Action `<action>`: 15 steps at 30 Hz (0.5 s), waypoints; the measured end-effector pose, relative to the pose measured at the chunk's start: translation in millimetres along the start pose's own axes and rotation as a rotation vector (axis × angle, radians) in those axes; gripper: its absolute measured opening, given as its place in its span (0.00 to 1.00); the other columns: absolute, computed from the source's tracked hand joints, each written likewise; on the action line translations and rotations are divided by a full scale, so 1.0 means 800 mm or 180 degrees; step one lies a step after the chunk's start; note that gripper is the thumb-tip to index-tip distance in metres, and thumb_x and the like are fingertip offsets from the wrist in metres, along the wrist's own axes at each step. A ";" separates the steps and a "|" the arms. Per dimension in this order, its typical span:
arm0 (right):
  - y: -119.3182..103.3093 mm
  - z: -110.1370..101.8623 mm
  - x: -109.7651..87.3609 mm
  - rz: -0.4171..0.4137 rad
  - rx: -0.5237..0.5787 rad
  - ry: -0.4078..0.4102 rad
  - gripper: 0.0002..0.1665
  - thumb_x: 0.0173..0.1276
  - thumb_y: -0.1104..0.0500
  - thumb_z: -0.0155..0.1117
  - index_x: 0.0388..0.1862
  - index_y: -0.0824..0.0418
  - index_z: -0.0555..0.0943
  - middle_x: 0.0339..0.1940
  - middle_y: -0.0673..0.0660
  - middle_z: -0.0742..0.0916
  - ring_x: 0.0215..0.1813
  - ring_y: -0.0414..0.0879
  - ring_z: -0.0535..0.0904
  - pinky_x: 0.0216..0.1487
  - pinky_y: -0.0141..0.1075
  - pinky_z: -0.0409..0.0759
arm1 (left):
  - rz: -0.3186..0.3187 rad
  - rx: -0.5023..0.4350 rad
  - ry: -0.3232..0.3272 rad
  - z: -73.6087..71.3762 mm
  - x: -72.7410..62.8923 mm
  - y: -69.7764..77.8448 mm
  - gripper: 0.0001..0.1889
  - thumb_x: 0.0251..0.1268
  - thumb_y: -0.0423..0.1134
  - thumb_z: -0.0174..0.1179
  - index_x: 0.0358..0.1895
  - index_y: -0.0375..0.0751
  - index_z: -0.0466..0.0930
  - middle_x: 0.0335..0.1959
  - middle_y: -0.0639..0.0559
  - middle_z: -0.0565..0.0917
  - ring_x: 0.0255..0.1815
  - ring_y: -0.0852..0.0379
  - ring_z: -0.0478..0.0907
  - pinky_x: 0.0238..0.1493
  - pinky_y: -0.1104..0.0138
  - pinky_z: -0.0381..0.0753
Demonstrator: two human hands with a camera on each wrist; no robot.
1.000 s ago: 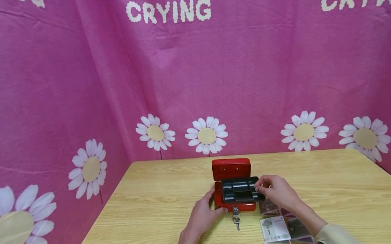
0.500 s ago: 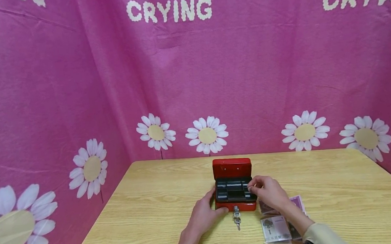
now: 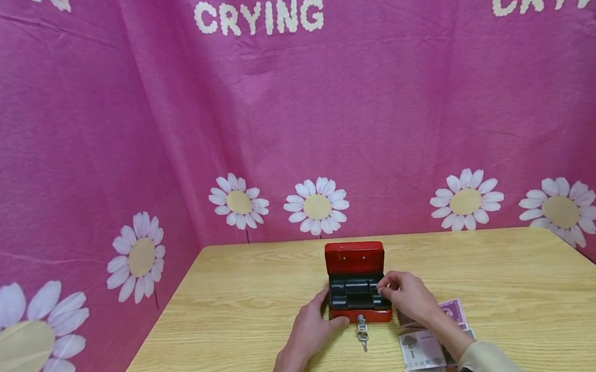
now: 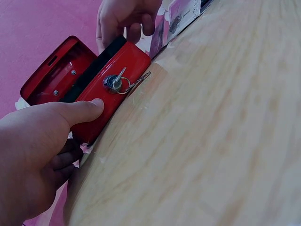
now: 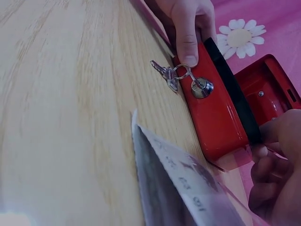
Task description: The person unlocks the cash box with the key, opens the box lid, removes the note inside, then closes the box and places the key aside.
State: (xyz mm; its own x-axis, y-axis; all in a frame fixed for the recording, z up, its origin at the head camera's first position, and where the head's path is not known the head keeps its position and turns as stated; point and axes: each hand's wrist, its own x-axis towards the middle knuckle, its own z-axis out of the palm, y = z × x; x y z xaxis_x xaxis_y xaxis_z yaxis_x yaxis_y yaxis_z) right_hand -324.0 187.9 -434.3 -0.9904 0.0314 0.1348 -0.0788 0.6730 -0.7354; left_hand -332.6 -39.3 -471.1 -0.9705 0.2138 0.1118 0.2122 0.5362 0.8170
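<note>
A red cash box [image 3: 361, 316] stands on the table with its lid [image 3: 355, 257] raised. Inside its base lies a black compartment tray [image 3: 359, 299], whose edge shows above the red rim in both wrist views. My left hand [image 3: 311, 328] grips the box at its left side, the thumb on the front wall [image 4: 89, 113]. At the tray's right end, my right hand [image 3: 411, 297] pinches the edge between thumb and index finger, the other fingers curled. A key [image 5: 171, 77] hangs on a ring from another key in the front lock [image 5: 202, 88].
Several banknotes [image 3: 422, 350] lie on the wooden table [image 3: 225, 332] right of the box, partly under my right forearm. One note [image 5: 188, 179] stands up folded in the right wrist view. A pink flowered cloth [image 3: 376, 115] hangs behind the table.
My right hand has moved left with the black tray, which went from sitting askew over the box's right side to lying lined up within the base. The left hand stays in place.
</note>
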 end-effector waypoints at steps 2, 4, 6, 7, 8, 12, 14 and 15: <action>0.001 0.002 0.001 -0.0025 -0.0034 0.0029 0.03 0.67 0.62 0.63 0.37 0.57 0.83 0.27 0.52 0.79 0.30 0.44 0.71 0.30 0.34 0.67 | -0.0005 0.0006 -0.0007 -0.001 0.000 0.000 0.42 0.56 0.46 0.73 0.75 0.48 0.65 0.72 0.45 0.71 0.74 0.44 0.67 0.73 0.46 0.67; 0.003 0.004 0.001 -0.0035 -0.0052 0.0043 0.03 0.67 0.62 0.63 0.37 0.57 0.84 0.26 0.52 0.79 0.29 0.44 0.71 0.29 0.34 0.67 | -0.0009 0.0004 -0.0026 -0.001 0.000 0.001 0.42 0.56 0.47 0.73 0.75 0.47 0.65 0.73 0.45 0.71 0.74 0.43 0.67 0.73 0.47 0.67; 0.004 0.005 0.002 -0.0047 -0.0061 0.0047 0.03 0.67 0.62 0.63 0.38 0.58 0.84 0.26 0.52 0.78 0.29 0.44 0.71 0.29 0.34 0.67 | -0.0004 0.0000 -0.0044 -0.002 0.000 0.001 0.42 0.56 0.47 0.73 0.75 0.46 0.65 0.73 0.44 0.71 0.74 0.43 0.67 0.74 0.48 0.67; 0.004 0.006 0.002 -0.0051 -0.0065 0.0053 0.03 0.67 0.62 0.63 0.38 0.58 0.84 0.25 0.52 0.78 0.29 0.44 0.71 0.28 0.33 0.67 | -0.0005 -0.0003 -0.0050 -0.002 0.000 0.001 0.42 0.56 0.47 0.73 0.75 0.45 0.65 0.73 0.44 0.71 0.74 0.43 0.66 0.74 0.48 0.67; 0.005 0.006 0.002 -0.0046 -0.0061 0.0052 0.03 0.67 0.62 0.63 0.38 0.58 0.84 0.25 0.52 0.78 0.29 0.44 0.71 0.29 0.33 0.67 | -0.0007 -0.0007 -0.0049 -0.002 -0.001 0.000 0.42 0.56 0.47 0.73 0.75 0.45 0.65 0.73 0.44 0.71 0.74 0.44 0.66 0.74 0.48 0.66; 0.005 0.008 0.002 0.0002 -0.0077 0.0041 0.03 0.67 0.62 0.63 0.38 0.57 0.84 0.24 0.52 0.77 0.28 0.44 0.70 0.28 0.33 0.66 | 0.0031 0.0011 -0.0023 -0.002 -0.002 0.000 0.43 0.55 0.47 0.74 0.74 0.44 0.65 0.72 0.43 0.71 0.74 0.43 0.67 0.73 0.48 0.67; 0.006 0.009 0.001 0.0045 -0.0090 0.0042 0.03 0.67 0.62 0.64 0.38 0.56 0.84 0.24 0.52 0.77 0.27 0.44 0.70 0.27 0.33 0.65 | 0.0050 0.0006 -0.0017 -0.003 -0.002 0.000 0.43 0.55 0.47 0.74 0.74 0.43 0.66 0.72 0.43 0.72 0.73 0.43 0.67 0.73 0.49 0.68; 0.006 0.010 0.001 0.0063 -0.0100 0.0042 0.03 0.68 0.61 0.64 0.38 0.56 0.84 0.23 0.52 0.76 0.27 0.44 0.70 0.26 0.33 0.65 | 0.0045 0.0005 -0.0022 -0.003 -0.002 0.000 0.43 0.55 0.47 0.74 0.74 0.44 0.65 0.72 0.43 0.72 0.74 0.43 0.67 0.73 0.48 0.68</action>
State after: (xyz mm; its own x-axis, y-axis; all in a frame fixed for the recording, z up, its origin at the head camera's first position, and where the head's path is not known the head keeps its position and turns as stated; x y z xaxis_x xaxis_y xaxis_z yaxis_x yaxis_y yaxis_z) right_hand -325.8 185.4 -442.7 -0.9901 0.0545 0.1293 -0.0554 0.6951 -0.7168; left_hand -331.4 -41.4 -469.8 -0.9665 0.2271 0.1193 0.2261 0.5344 0.8144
